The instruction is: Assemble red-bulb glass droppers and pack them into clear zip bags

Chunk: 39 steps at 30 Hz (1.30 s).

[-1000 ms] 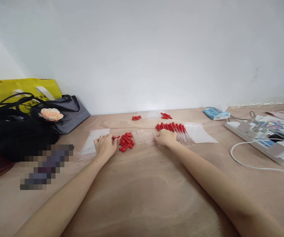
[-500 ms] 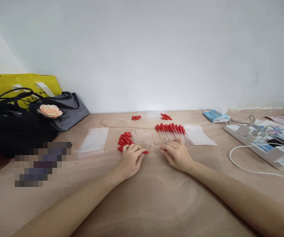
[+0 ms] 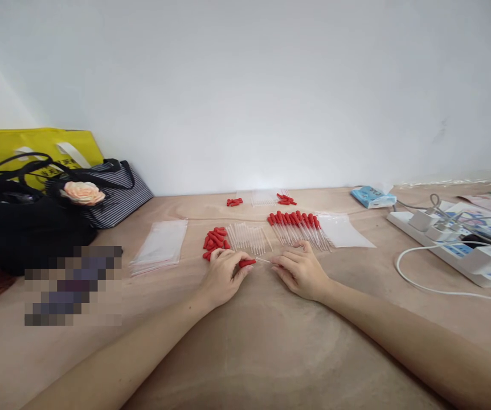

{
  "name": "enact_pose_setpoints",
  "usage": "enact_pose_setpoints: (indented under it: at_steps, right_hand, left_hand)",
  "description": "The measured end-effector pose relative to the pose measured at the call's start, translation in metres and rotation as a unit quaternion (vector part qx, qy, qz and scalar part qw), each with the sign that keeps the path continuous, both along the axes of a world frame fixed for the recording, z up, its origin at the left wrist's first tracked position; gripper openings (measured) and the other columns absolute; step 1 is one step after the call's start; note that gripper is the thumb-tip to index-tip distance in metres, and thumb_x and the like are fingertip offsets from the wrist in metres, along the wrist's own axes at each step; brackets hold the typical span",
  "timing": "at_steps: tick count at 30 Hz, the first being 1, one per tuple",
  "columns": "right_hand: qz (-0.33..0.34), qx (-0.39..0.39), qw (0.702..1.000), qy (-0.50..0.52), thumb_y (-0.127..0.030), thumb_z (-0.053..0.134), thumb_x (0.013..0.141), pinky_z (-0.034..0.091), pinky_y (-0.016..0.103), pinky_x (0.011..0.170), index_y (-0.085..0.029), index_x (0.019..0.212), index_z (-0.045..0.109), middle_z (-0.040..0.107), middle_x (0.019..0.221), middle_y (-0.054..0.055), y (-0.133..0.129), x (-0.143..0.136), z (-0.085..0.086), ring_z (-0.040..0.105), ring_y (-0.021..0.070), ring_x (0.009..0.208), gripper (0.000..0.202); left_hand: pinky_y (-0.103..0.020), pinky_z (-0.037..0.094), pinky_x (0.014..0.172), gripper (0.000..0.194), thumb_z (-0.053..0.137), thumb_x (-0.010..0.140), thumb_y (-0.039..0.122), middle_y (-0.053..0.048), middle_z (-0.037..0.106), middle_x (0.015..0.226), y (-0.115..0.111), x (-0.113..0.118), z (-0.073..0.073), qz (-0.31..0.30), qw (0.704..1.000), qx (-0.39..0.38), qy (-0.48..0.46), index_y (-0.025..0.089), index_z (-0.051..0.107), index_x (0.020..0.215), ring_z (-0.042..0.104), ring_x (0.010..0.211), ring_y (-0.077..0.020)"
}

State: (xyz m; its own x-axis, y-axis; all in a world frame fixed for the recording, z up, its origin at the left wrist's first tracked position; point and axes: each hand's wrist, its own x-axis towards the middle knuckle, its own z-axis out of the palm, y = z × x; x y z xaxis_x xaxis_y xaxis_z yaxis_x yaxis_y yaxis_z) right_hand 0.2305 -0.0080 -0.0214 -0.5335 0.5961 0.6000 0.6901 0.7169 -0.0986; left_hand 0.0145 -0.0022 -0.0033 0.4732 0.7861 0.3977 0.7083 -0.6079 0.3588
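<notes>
Centre frame: left hand (image 3: 223, 280) fingers pinch red dropper bulb (image 3: 247, 263); right hand (image 3: 304, 274) fingers grip thin clear tube (image 3: 263, 260), tip at bulb. Joining apparently underway; calls for straight alignment.

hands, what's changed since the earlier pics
The left hand has moved right and nearer the person, carrying a red bulb. The right hand has drawn back from the row of clear tubes and now holds a thin tube, its end at the bulb. The striped bag and power strip stayed put.
</notes>
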Motion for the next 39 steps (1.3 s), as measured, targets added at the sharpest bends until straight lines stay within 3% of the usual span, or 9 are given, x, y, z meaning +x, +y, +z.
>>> enact_pose_setpoints:
  at_steps: [7,16,27,39]
  right_hand:
    - [0.025,0.051,0.998,0.015,-0.017,0.042,0.083,0.024,0.033,0.083,-0.017,0.083,0.056,0.062,0.068,-0.001,0.0,-0.004,-0.002,0.051,0.0099,0.061,0.014]
    - [0.072,0.069,0.995,0.007,-0.015,0.037,0.085,0.029,0.031,0.077,-0.015,0.091,0.055,0.059,0.067,0.001,-0.001,-0.006,0.0,0.047,0.01,0.057,0.019]
    - [0.094,0.058,0.994,-0.018,-0.011,0.038,0.082,0.024,0.032,0.076,-0.016,0.088,0.06,0.057,0.066,-0.001,0.003,0.004,0.004,0.044,0.0086,0.055,0.023]
    - [0.092,0.04,0.995,-0.02,-0.013,0.036,0.082,0.023,0.031,0.071,-0.014,0.08,0.06,0.053,0.062,0.0,-0.001,-0.002,0.002,0.037,0.0092,0.055,0.024]
  left_hand:
    - [-0.035,0.028,0.082,0.018,0.043,0.086,0.028,0.001,0.065,0.089,0.001,0.001,-0.001,-0.018,1.0,-0.001,-0.015,0.023,0.057,0.095,0.055,0.083,-0.0163]
    - [-0.031,0.034,0.075,0.018,0.044,0.085,0.03,-0.001,0.063,0.077,0.003,0.001,-0.003,-0.041,0.994,-0.042,-0.088,0.019,0.058,0.085,0.055,0.073,-0.0157]
    - [-0.034,0.029,0.08,0.018,0.043,0.086,0.027,0.002,0.063,0.07,-0.003,0.001,0.0,-0.102,0.994,0.027,-0.019,0.019,0.058,0.079,0.054,0.066,-0.0127]
    - [-0.036,0.029,0.084,0.017,0.044,0.084,0.025,0.0,0.062,0.068,-0.003,0.002,-0.001,-0.116,0.992,0.054,0.005,0.018,0.057,0.078,0.054,0.066,-0.0131]
